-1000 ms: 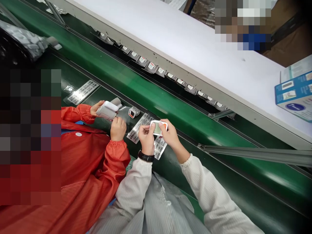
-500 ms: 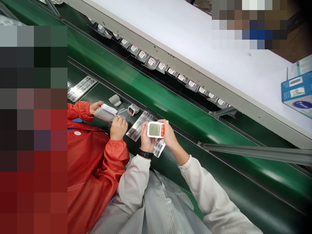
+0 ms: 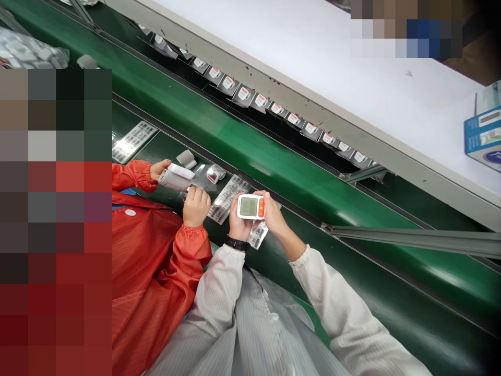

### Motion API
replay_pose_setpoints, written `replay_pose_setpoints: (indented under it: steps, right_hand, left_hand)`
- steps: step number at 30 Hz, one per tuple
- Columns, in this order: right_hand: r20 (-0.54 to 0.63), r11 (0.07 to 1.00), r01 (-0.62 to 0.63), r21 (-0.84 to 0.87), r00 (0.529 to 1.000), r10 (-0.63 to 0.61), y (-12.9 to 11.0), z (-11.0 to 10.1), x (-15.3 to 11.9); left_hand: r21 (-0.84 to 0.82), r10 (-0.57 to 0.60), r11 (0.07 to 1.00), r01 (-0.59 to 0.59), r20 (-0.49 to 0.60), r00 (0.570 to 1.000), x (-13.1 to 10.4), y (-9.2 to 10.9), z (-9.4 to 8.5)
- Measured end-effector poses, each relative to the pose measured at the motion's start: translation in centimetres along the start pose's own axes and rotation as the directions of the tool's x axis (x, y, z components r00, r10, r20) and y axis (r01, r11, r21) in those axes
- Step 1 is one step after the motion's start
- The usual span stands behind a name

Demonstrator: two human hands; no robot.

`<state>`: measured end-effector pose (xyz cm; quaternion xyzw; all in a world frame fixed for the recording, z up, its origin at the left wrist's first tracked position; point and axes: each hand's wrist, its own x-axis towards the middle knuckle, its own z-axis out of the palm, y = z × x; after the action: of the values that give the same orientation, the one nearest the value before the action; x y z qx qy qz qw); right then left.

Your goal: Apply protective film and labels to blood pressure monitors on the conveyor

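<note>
White monitor (image 3: 251, 207): raised over the dark green bench (image 3: 274, 263), grey screen and orange buttons facing up.
Left hand (image 3: 239, 226): wrapped around the monitor's left side.
Right hand (image 3: 276, 218): gripping its right edge, thumb beside the buttons.
Label sheets: one (image 3: 225, 204) just beyond the left hand; another (image 3: 258, 236) partly covered by both hands.
Red sleeve (image 3: 191, 248): a co-worker's, close on the left; a bagged device (image 3: 214, 174) lies beyond.
Metal strut (image 3: 410, 240): crosses the green conveyor (image 3: 297, 183) at right.
White shelf (image 3: 313, 73): overhangs a row of bagged units (image 3: 244, 94); blue box (image 3: 484, 134) on top.
</note>
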<state>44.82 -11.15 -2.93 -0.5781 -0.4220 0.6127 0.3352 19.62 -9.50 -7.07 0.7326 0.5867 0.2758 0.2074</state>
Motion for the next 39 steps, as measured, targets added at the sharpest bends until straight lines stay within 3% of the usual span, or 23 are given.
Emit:
replay_pose_setpoints:
  steps: [4, 10, 16, 27, 31, 34, 39]
  right_hand:
    - [0.004, 0.999, 0.028, -0.044, 1.000, -0.028, 0.0, 0.1, -0.2]
    - [-0.016, 0.987, 0.062, -0.147, 0.998, -0.065, 0.0, 0.4, -0.1]
    - [-0.044, 0.977, 0.081, -0.196, 0.995, -0.091, 0.0, 0.4, -0.3]
    - [0.008, 0.999, 0.038, -0.024, 0.999, -0.038, -0.1, -0.9, -1.0]
    - [0.267, 0.994, 0.046, 0.095, 0.961, -0.070, 0.4, -3.2, -1.9]
    - [0.413, 0.994, 0.096, 0.043, 0.905, -0.105, 0.7, -4.7, -2.6]
    - [0.305, 0.959, 0.238, -0.153, 0.935, -0.183, 1.7, -4.3, -2.4]
  left_hand:
    - [-0.068, -0.126, 0.989, 0.134, 0.111, 0.986, -2.1, 0.1, 0.7]
    - [-0.207, -0.212, 0.936, 0.286, 0.319, 0.924, -7.1, 1.3, 0.9]
    - [-0.262, -0.295, 0.873, 0.410, 0.386, 0.874, -10.2, 0.4, 0.5]
    - [-0.307, -0.291, 0.855, 0.417, 0.383, 0.877, -10.7, -1.9, 0.2]
    - [-0.356, -0.262, 0.842, 0.405, 0.385, 0.885, -10.1, -1.9, 0.5]
    - [-0.420, -0.260, 0.806, 0.417, 0.381, 0.887, -9.4, -1.9, 0.7]
    - [-0.571, -0.357, 0.625, 0.531, 0.396, 0.846, -8.6, -2.2, 0.7]
